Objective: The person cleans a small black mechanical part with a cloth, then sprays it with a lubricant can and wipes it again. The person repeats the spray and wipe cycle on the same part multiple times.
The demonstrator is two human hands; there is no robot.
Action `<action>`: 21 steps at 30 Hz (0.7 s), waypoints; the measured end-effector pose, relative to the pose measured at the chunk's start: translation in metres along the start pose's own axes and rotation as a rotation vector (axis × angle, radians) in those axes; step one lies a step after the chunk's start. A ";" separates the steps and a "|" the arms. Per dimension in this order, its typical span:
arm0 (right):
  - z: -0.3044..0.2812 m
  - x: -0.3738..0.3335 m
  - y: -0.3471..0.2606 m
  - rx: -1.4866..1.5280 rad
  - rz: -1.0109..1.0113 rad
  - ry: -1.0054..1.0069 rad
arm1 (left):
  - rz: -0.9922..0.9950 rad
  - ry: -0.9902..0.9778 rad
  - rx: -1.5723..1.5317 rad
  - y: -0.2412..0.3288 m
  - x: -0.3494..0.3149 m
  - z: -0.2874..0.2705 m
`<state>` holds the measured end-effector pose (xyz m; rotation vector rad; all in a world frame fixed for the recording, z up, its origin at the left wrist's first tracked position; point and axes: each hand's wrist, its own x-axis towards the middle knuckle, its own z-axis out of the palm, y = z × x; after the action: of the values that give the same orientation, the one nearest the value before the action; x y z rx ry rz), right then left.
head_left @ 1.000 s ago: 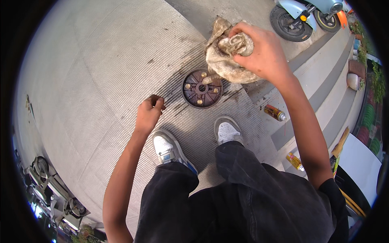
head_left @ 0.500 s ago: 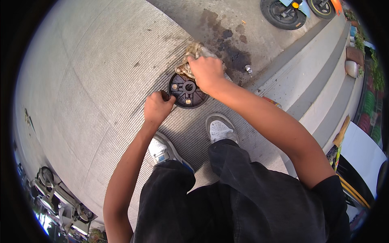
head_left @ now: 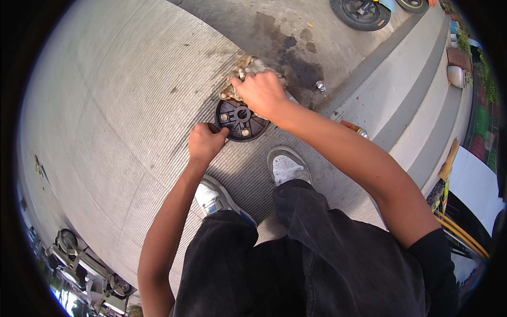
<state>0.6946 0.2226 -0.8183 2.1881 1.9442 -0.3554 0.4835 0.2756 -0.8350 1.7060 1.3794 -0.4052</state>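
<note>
On the ridged paving (head_left: 127,116) before us, the dark disc (head_left: 243,120) lay with its nearer face exposed, our left fingers (head_left: 224,133) pinched on its left rim, our right fingers (head_left: 238,84) curled round a rag (head_left: 247,64) covering its far edge, the wiping seemingly unfinished.

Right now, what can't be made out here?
In the head view:
Dark ribbed disc: upper part hidden by stained rag and right hand.
Left hand: whether it grips the disc's rim, hidden by its own fingers.
Spray can: lower side hidden by the right forearm.
Black tire: cut off by the top edge.
</note>
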 end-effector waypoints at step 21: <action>0.004 0.010 -0.017 -0.109 0.164 -0.098 | -0.072 -0.019 -0.100 0.012 -0.006 -0.001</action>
<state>0.6785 0.2327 -0.8253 2.1975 1.6798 -0.3163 0.4921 0.2721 -0.8251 1.5709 1.4263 -0.3851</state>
